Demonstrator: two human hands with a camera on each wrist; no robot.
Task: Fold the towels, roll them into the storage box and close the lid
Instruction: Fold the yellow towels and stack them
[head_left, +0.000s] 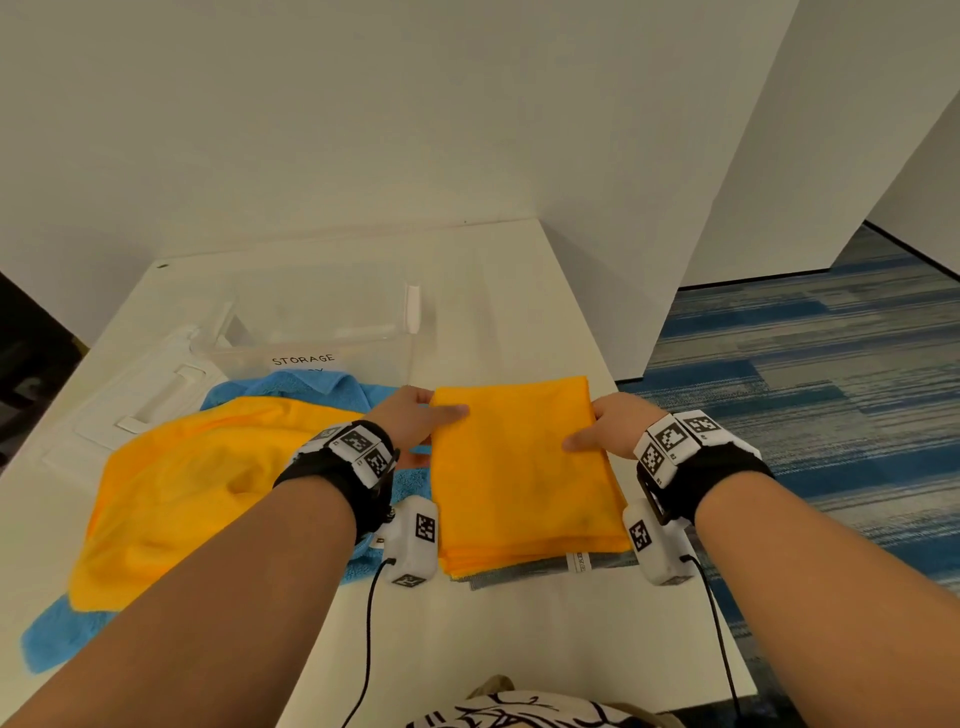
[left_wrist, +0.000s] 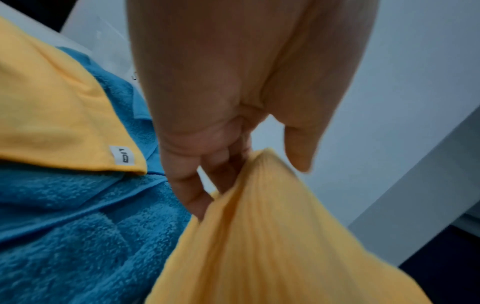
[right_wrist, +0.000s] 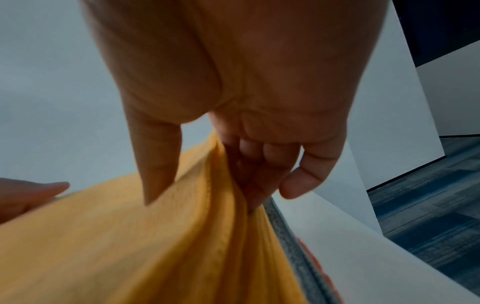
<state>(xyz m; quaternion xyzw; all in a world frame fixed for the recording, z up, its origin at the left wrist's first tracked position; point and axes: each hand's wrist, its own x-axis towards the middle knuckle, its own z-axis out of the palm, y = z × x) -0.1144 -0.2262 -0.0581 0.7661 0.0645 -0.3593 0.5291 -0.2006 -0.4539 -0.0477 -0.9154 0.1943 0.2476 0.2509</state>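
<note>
Two bare forearms reach forward from the bottom of the head view, each wearing a black wrist strap with white marker blocks. Between them the left hand (head_left: 410, 415) and right hand (head_left: 605, 426) hold a folded yellow towel (head_left: 519, 467) by its far corners.

Each hand pinches its corner: the thumb lies on top of the cloth and the fingers curl underneath. From the left wrist view, the left fingers (left_wrist: 197, 185) sit bunched under the towel's edge, thumb above. From the right wrist view, the right fingers (right_wrist: 262, 164) do the same.

Between the hands, the folded yellow towel is a long rectangle, its long axis running away from the person. Its near end rests on the white table (head_left: 519, 639), stacked over a grey towel (head_left: 519, 574) whose edge shows beneath it. Whether the far end is lifted cannot be told.

Left of the left hand, a second yellow towel (head_left: 197, 483) lies spread and rumpled over a blue towel (head_left: 57, 639). Beyond the hands stands a clear storage box (head_left: 317, 332) labelled "STORAGE", open on top. Its white lid (head_left: 140, 405) lies flat to the left of the box.
</note>
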